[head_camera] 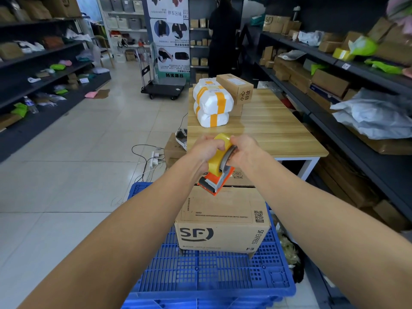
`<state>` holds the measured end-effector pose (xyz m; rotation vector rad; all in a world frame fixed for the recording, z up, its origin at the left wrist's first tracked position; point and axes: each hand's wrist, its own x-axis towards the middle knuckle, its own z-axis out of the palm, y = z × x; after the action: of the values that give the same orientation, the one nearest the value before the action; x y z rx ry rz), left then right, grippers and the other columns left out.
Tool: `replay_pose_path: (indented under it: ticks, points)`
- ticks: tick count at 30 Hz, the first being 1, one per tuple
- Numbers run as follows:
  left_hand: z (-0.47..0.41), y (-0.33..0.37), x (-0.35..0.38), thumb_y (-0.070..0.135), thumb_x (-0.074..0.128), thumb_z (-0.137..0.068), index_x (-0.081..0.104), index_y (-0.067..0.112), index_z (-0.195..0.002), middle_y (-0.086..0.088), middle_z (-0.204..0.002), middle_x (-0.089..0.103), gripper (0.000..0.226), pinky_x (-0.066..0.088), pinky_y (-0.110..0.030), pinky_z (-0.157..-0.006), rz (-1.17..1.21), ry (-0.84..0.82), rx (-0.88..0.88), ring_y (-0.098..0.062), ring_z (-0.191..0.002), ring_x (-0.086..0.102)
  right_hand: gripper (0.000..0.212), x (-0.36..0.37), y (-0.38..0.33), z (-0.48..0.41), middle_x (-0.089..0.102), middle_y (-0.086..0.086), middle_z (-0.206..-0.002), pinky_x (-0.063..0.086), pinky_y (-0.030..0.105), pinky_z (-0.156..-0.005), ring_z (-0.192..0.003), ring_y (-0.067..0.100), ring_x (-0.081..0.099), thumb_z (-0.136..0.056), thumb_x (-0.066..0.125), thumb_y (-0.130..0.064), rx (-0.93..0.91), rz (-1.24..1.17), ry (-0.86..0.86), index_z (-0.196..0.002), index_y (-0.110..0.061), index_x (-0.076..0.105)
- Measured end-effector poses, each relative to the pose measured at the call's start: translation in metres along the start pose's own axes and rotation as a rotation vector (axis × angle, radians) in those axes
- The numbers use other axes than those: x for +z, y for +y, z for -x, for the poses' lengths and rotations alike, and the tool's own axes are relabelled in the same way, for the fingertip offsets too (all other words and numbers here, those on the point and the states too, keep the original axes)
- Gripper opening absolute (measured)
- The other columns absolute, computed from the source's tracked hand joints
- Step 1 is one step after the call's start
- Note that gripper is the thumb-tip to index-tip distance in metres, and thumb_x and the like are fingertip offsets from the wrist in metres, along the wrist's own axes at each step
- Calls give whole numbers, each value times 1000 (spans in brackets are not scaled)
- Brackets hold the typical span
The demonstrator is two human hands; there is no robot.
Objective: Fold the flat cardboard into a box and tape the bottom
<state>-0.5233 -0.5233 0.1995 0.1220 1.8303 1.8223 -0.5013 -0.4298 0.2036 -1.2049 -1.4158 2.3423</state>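
Cardboard box (223, 219), already folded up and printed with a courier logo, sits on a blue plastic pallet (200, 282) directly below a person's two hands in a parcel storeroom. The left grip (206, 150) is curled round the yellow tape roll (214, 164). The right grip (245, 152) is closed on the grey frame of the orange tape dispenser (215, 182), which both hands hold together.

The dispenser's toothed end points down at the box's upturned face, over the left part of the flap seam, a dark line running left to right across the view. Whether the teeth touch the cardboard cannot be told. No tape shows on that seam yet, so the taping step appears about to start. A pull along the seam would likely travel sideways, toward the right hand.

In view are one box, one dispenser and one roll. Beyond the hands stands a wooden worktop (267, 126) carrying stacked white parcels (213, 103) banded in orange and a brown carton (236, 85). Shelves of packages line both sides.
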Motion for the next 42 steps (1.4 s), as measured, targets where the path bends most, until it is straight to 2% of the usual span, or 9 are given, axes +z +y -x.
replay_pose_path:
  ticks: [5, 14, 17, 22, 26, 29, 33, 37, 42]
  points:
    - [2, -2, -3, 14, 68, -67, 53, 11, -116, -16, -118, 61, 52, 49, -47, -90, 18, -10, 7, -32, -102, 61, 30, 1, -2, 1, 61, 16, -121, 47, 46, -75, -111, 32, 60, -97, 45, -11, 1, -1, -9, -122, 1, 56]
    - [0, 0, -1, 0, 61, -71, 53, 6, -118, -21, -112, 62, 49, 52, -41, -72, 7, 13, -9, -30, -87, 59, 30, 3, 0, -8, 62, 19, -123, 46, 52, -95, -111, 32, 60, -93, 44, -10, 5, -5, 17, -118, 0, 59]
    - [0, 1, 0, 2, 61, -61, 54, 3, -119, -21, -107, 62, 58, 51, -36, -65, -1, 3, 1, -29, -84, 59, 29, 2, 0, -6, 61, 19, -123, 48, 49, -91, -112, 31, 60, -94, 43, -8, -1, -15, 19, -117, -1, 59]
    - [-4, -2, 3, 12, 60, -47, 55, 5, -113, -16, -103, 60, 67, 50, -43, -78, -67, 42, 18, -30, -91, 58, 27, 0, 2, -12, 61, 19, -123, 48, 50, -91, -110, 32, 61, -92, 42, -8, 30, -50, 10, -112, -1, 60]
    - [-1, -5, 2, -6, 50, -68, 56, 13, -111, -11, -102, 56, 48, 45, -39, -77, -147, 53, 37, -27, -94, 54, 29, -3, 0, -11, 64, 15, -114, 49, 45, -91, -101, 28, 63, -95, 47, -11, 31, -14, 9, -119, -2, 58]
    - [-2, -8, -2, -12, 47, -76, 59, 26, -111, -2, -120, 46, 54, 47, -31, -80, -198, 12, 190, -19, -108, 50, 22, -8, -7, -10, 62, 11, -104, 48, 43, -74, -89, 26, 59, -96, 48, -13, 18, 1, 0, -116, -6, 57]
    - [-2, -13, -9, -7, 53, -87, 70, 12, -111, 3, -122, 48, 35, 40, -1, -76, -428, -11, 505, -9, -108, 46, 10, -13, -14, -14, 58, 7, -79, 46, 36, -60, -65, 22, 55, -97, 47, -14, 24, 21, -11, -97, -9, 56]
    - [-9, -22, -8, 3, 63, -86, 75, 12, -99, 6, -103, 58, 19, 42, -26, -94, -559, 37, 668, -15, -108, 49, 20, -16, -15, -16, 52, 5, -70, 40, 31, -51, -59, 18, 50, -97, 47, -11, 35, 24, -28, -77, -8, 51]
    - [-8, -21, -8, 7, 66, -85, 76, 9, -91, 5, -95, 59, 11, 36, -14, -87, -623, 36, 713, -11, -99, 45, 19, -17, -11, -21, 53, 6, -76, 42, 30, -56, -64, 19, 52, -96, 45, -11, 35, 55, -31, -78, -8, 51]
